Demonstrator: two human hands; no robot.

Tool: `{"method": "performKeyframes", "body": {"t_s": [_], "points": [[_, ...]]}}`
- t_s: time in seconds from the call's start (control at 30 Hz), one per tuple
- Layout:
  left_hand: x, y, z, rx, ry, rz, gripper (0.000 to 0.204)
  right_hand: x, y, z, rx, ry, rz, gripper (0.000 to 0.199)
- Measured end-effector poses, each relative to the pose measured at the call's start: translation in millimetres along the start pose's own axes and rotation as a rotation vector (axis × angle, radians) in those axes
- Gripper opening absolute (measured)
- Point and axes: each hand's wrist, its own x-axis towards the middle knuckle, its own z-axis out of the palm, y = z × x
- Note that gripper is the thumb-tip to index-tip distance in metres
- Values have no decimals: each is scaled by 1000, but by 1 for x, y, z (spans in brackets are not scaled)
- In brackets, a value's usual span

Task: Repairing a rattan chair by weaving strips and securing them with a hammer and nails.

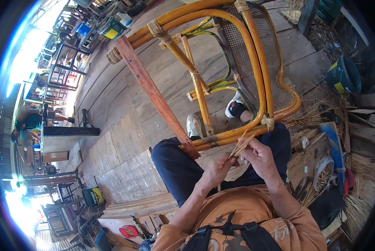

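My left hand (pixel 219 170) and my right hand (pixel 259 159) are close together in front of my chest. Pinched between the fingers of both is a small bunch of thin rattan strips (pixel 239 146), whose loose ends point up past the fingertips. Across my knees rests a rattan chair frame (pixel 223 137), tipped on its side just beyond my hands. Bound joints wrap its bent poles, and a woven cane panel (pixel 272 50) fills its far right part. A flat reddish wooden slat (pixel 154 92) lies along the frame's left side, its lower end near my left knee.
Buckets stand on the right (pixel 343 75) and at the far left (pixel 111 28). Loose rattan strips (pixel 363 209) and a plastic bag (pixel 323 171) lie to my right. A low dark-topped table (pixel 70 131) stands left on the plank floor. Another person (pixel 28 119) is at the far left.
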Motion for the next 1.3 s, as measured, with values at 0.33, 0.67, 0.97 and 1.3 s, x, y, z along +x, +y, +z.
{"method": "performKeyframes", "body": {"t_s": [0.33, 0.67, 0.97, 1.3], "points": [[57, 18, 44, -347, -160, -140, 20, 13, 13, -31, 27, 321, 88, 19], [64, 25, 57, -424, -225, -231, 20, 11, 15, -56, 154, 314, 122, 18], [72, 27, 48, -326, -387, -275, 18, 13, 12, -65, 126, 273, 129, 13], [77, 18, 48, -344, -539, -331, 27, 11, 38, -52, 45, 173, 41, 13]]}}
